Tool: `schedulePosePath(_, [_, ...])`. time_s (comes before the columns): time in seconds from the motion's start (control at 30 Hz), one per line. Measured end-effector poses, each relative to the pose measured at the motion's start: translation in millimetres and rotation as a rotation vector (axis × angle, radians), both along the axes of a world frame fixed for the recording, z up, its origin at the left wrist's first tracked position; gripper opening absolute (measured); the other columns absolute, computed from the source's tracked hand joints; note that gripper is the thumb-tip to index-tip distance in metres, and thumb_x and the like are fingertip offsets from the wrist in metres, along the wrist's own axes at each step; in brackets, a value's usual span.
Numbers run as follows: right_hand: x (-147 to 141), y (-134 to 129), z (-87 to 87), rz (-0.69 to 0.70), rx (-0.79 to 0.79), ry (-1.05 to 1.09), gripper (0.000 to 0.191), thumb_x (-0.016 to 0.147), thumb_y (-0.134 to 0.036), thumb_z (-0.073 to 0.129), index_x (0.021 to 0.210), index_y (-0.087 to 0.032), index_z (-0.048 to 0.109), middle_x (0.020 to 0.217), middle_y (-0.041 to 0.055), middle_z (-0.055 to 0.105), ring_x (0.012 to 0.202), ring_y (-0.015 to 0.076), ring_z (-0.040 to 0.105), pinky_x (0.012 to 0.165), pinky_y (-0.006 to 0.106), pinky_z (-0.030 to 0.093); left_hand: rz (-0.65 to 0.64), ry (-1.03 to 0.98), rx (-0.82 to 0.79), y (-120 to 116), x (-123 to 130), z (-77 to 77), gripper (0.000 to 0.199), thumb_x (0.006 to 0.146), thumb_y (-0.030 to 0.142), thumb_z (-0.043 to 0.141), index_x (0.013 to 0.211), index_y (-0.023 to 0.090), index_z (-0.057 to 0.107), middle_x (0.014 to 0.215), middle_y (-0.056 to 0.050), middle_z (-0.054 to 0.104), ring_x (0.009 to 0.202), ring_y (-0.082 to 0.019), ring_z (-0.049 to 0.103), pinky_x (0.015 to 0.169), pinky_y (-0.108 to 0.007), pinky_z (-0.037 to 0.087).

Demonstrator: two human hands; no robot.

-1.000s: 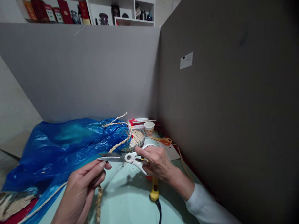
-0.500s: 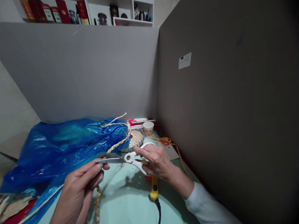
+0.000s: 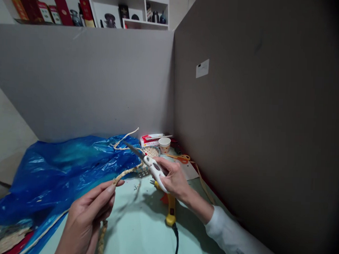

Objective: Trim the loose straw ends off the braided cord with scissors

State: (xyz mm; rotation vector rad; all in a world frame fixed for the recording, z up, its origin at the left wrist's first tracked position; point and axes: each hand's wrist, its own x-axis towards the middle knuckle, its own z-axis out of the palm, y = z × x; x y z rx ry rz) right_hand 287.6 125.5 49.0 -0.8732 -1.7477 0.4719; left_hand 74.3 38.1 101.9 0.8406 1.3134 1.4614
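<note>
Between the thumb and fingers of my left hand a braided straw cord is pinched. One stretch of it runs up and away over the small woven basket, and another hangs below the hand. My right hand grips the white handles of a pair of scissors. Their blades are together and point up and left, apart from the cord. Beneath my right hand a yellow-handled tool with a black cable lies on the pale green tabletop.
A crumpled blue plastic bag covers the left side. Towards the back stand a paper cup and a red-and-white packet. Orange-handled scissors lie at the right. Grey panels rise behind and to the right.
The scissors have swung up and away from the cord at my left hand, and their blades have closed. My left hand still pinches the cord, slightly lower.
</note>
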Motion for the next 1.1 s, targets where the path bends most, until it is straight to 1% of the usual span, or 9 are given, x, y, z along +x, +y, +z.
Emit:
schedulePosePath(0.17, [-5.3,-0.5,8.6,0.088,-0.285,0.249,0.026,0.077,-0.034,0.077,0.098,-0.02,0.07,0.071,-0.0018,0.068,0.06,0.0145,0.061,0.055,0.022,0.045,-0.028,0.03,-0.034,-0.1,0.7,-3.4,0.047,0.049,0.056,0.095,0.077,0.021,0.082,0.055,0.007,0.046,0.055,-0.009,0.036,0.045,-0.014,0.033])
schedulePosePath(0.27, [-9.0,-1.0,11.9,0.165,-0.453,0.367,0.039,0.073,-0.045,0.082,0.098,-0.021,0.064,0.067,-0.0017,0.07,0.053,0.0147,0.062,0.05,0.023,0.048,-0.076,0.059,-0.068,2.6,-3.5,-9.0,0.048,0.054,0.056,0.093,0.084,0.021,0.083,0.061,0.005,0.052,0.06,-0.01,0.042,0.051,-0.013,0.037])
schedulePosePath(0.37, [-12.2,-3.0,16.3,0.235,-0.584,0.472,0.052,0.068,-0.053,0.084,0.1,-0.021,0.059,0.069,-0.0004,0.073,0.059,0.017,0.07,0.056,0.025,0.055,-0.149,0.087,-0.117,4.9,-7.1,-15.2,0.051,0.058,0.057,0.091,0.093,0.02,0.083,0.069,0.002,0.059,0.068,-0.012,0.049,0.056,-0.015,0.042])
schedulePosePath(0.53, [-15.5,-9.0,22.5,0.288,-0.706,0.593,0.064,0.059,-0.055,0.09,0.1,-0.021,0.054,0.079,0.0019,0.075,0.073,0.0198,0.076,0.068,0.028,0.061,-0.255,0.157,-0.128,-0.6,2.4,-15.1,0.047,0.065,0.06,0.086,0.095,0.025,0.08,0.082,0.0,0.068,0.073,-0.015,0.051,0.061,-0.018,0.043])
schedulePosePath(0.67, [-16.3,-12.7,26.2,0.299,-0.731,0.615,0.065,0.057,-0.053,0.092,0.099,-0.022,0.053,0.078,0.0005,0.074,0.071,0.0182,0.075,0.065,0.026,0.06,-0.297,0.211,-0.07,-9.4,14.1,-7.8,0.034,0.075,0.057,0.078,0.084,0.025,0.073,0.073,0.003,0.059,0.067,-0.014,0.044,0.057,-0.02,0.039])
schedulePosePath(0.73, [-15.9,-13.8,28.3,0.311,-0.729,0.597,0.063,0.058,-0.051,0.092,0.099,-0.021,0.055,0.074,-0.0013,0.073,0.063,0.0153,0.071,0.058,0.023,0.055,-0.283,0.223,-0.047,-10.7,14.7,-6.3,0.034,0.075,0.057,0.078,0.08,0.024,0.071,0.07,0.004,0.054,0.066,-0.014,0.042,0.057,-0.021,0.038])
schedulePosePath(0.9, [-10.5,-14.8,30.8,0.341,-0.672,0.472,0.053,0.065,-0.044,0.089,0.104,-0.022,0.06,0.064,-0.0047,0.068,0.046,0.0096,0.052,0.045,0.021,0.04,-0.246,0.167,-0.022,-4.3,2.7,-4.3,0.038,0.071,0.053,0.084,0.093,0.025,0.072,0.078,0.002,0.064,0.073,-0.016,0.052,0.064,-0.021,0.045])
schedulePosePath(0.97, [-6.6,-14.7,29.6,0.296,-0.528,0.315,0.046,0.069,-0.04,0.086,0.106,-0.022,0.064,0.065,-0.0059,0.064,0.051,0.0105,0.051,0.05,0.022,0.041,-0.214,0.134,-0.019,-1.9,-2.0,-0.4,0.043,0.066,0.053,0.088,0.094,0.024,0.074,0.08,0.0,0.067,0.077,-0.017,0.056,0.067,-0.021,0.048])
schedulePosePath(1.1, [2.4,-13.4,26.1,0.214,-0.075,-0.019,0.037,0.077,-0.029,0.08,0.111,-0.02,0.069,0.075,-0.0032,0.064,0.061,0.012,0.053,0.058,0.024,0.042,-0.121,0.09,0.012,-2.1,-5.3,12.0,0.047,0.057,0.054,0.092,0.089,0.024,0.076,0.081,0.0,0.069,0.083,-0.017,0.058,0.069,-0.018,0.052])
